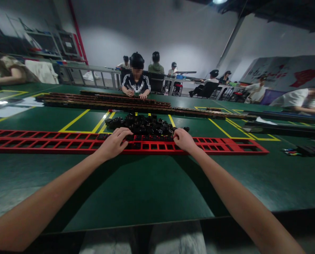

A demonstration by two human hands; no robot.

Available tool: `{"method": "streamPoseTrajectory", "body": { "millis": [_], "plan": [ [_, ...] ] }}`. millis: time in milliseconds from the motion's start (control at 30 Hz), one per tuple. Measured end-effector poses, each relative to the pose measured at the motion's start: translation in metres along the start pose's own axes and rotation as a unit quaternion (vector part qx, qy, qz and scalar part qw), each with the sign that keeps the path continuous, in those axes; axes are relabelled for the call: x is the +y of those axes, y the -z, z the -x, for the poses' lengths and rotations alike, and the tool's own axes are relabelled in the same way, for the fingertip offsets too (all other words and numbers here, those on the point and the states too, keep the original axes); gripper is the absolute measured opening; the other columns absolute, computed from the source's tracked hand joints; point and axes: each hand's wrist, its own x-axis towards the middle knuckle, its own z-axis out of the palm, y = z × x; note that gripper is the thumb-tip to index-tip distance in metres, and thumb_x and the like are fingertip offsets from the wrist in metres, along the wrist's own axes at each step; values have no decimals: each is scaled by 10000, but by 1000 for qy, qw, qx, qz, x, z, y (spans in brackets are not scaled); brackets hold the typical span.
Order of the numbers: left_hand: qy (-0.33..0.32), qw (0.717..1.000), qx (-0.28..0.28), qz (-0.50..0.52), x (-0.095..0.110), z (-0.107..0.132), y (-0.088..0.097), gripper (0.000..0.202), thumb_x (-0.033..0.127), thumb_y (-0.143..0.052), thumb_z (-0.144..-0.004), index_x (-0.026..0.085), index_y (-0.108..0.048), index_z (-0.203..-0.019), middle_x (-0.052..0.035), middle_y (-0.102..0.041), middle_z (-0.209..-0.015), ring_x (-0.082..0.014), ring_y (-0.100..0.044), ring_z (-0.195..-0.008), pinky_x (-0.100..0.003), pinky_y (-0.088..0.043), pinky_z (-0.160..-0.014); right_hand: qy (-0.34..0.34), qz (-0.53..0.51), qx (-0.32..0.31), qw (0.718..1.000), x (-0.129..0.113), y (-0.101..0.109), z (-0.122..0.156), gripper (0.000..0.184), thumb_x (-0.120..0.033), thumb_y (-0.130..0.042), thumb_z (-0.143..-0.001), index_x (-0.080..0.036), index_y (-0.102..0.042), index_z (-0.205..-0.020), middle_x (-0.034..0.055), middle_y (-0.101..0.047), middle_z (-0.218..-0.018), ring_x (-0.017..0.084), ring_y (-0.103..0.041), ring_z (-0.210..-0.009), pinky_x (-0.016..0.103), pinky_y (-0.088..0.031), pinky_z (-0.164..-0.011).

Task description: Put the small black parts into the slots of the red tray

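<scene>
A long red slotted rack (226, 145) lies across the green table in front of me. Behind its middle sits a heap of small black parts (144, 124). Some slots between my hands hold black parts (152, 138). My left hand (115, 141) rests on the rack with fingers curled down onto a slot; what is under the fingertips is hidden. My right hand (183, 139) sits on the rack's far rail by the edge of the heap, fingers bent and pinched, whatever they hold is too small to make out.
Long dark racks (107, 100) lie further back on the green table (136, 190), which has yellow line markings. A person in a dark jacket (136, 83) sits opposite. Other people work at the left, right and far tables. Small coloured items (292, 152) lie at right.
</scene>
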Motion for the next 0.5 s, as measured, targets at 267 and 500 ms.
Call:
{"method": "streamPoseTrajectory", "body": {
  "millis": [267, 500],
  "plan": [
    [-1, 997, -23, 67, 6, 1, -7, 286, 257, -476, -953, 229, -473, -1238, -92, -529, -1255, -232, -526, -1222, -452, -450, -1101, -14, -9, -11, 1000, 1, -1, -2, 164, -73, -483, -818, -187, -570, -739, 69, -612, -847, 202, -553, -849, 297, -428, -773],
    [-2, 998, 32, 60, 4, 2, -9, 373, 272, -594, -899, 231, -416, -1224, -88, -507, -1225, -235, -525, -1197, -436, -472, -1076, -23, -12, -33, 999, -4, 5, 0, 178, -73, -470, -826, -180, -610, -847, 87, -630, -951, 215, -572, -899, 314, -440, -804]
  ]
}}
